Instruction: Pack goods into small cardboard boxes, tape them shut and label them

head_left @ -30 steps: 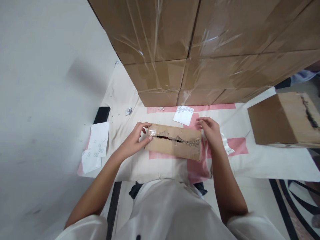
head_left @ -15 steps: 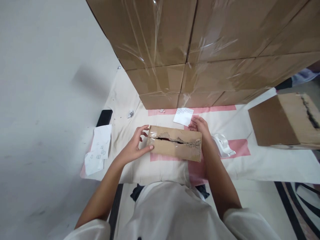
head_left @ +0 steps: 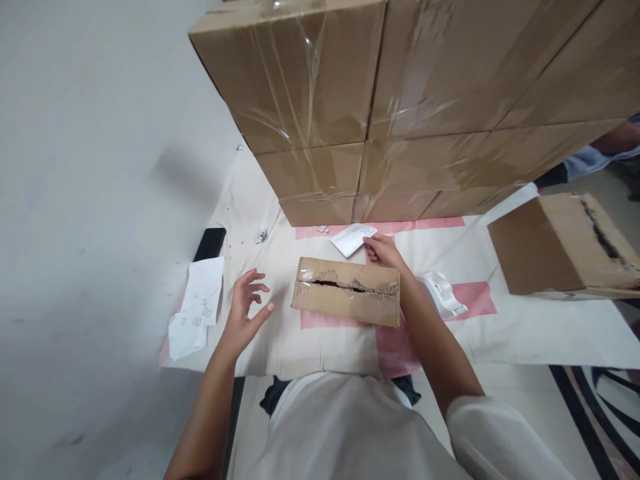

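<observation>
A small cardboard box point(head_left: 345, 308) with a ragged slit along its top lies on the cloth in front of me. My left hand point(head_left: 248, 308) is open, fingers spread, a little to the left of the box and apart from it. Just beyond the box, my right hand point(head_left: 383, 249) pinches the right edge of a white sheet of paper point(head_left: 350, 240). Faint printed marks show on the paper, whose near side is tilted toward me. My right forearm passes close by the right end of the box.
Stacked cardboard boxes point(head_left: 310, 170) under clear tape stand at the back. A white tape dispenser point(head_left: 443, 293) is right of my forearm. Farther right sits another torn box point(head_left: 540, 247). At left are marked papers point(head_left: 203, 293) and a black phone-like object point(head_left: 210, 243). Another person's arm point(head_left: 617, 140) shows far right.
My left hand has let go of the small box and moved left. My right hand has taken hold of the white paper and shifted it left, tilting it.
</observation>
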A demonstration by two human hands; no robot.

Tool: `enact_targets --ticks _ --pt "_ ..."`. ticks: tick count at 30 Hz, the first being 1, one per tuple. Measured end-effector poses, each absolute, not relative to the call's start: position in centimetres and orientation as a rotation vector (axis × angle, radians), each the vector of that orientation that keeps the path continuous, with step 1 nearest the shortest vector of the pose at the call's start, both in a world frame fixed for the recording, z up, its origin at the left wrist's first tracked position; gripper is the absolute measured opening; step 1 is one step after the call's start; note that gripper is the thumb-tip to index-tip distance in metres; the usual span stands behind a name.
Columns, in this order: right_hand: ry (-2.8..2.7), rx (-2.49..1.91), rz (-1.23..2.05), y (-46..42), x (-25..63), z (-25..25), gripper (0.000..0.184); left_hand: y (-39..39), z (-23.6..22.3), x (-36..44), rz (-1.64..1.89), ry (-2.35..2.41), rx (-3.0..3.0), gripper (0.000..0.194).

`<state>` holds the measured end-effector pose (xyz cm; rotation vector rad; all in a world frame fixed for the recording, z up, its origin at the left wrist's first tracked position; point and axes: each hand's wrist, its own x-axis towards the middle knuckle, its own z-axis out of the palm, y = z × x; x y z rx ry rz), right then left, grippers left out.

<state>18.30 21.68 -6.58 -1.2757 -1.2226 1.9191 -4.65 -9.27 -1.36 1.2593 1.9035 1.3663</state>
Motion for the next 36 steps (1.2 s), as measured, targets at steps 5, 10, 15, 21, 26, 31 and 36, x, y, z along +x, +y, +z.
enact_targets --ticks 5,10,15,21,26,31,36 --pt "-1.347 -1.032 1.759 20.9 19.3 -2.3 0.026 -9.0 0.3 -4.2 1.415 1.952 1.298 0.059" --pt "-1.609 -0.754 1.655 15.5 19.3 6.2 0.021 -8.0 4.8 -2.5 1.586 2.095 1.631 0.038" --pt "-1.975 -0.673 1.518 6.9 16.8 11.4 0.016 -8.1 10.4 -0.4 1.549 2.298 2.237 0.043" --pt "-2.243 -0.38 1.567 2.6 14.7 10.9 0.019 -10.1 11.8 -0.1 1.032 2.706 2.367 0.044" --pt "-2.317 -0.223 1.527 1.8 13.9 10.1 0.021 -11.6 10.5 -0.5 0.966 2.715 2.362 0.033" --pt "-2.396 -0.156 1.38 1.3 13.5 9.2 0.022 -12.4 10.1 -0.7 0.957 2.611 2.405 0.031" --pt "-2.49 -0.175 1.266 1.1 13.7 8.8 0.028 -12.7 10.3 -0.7 0.908 2.532 2.385 0.024"
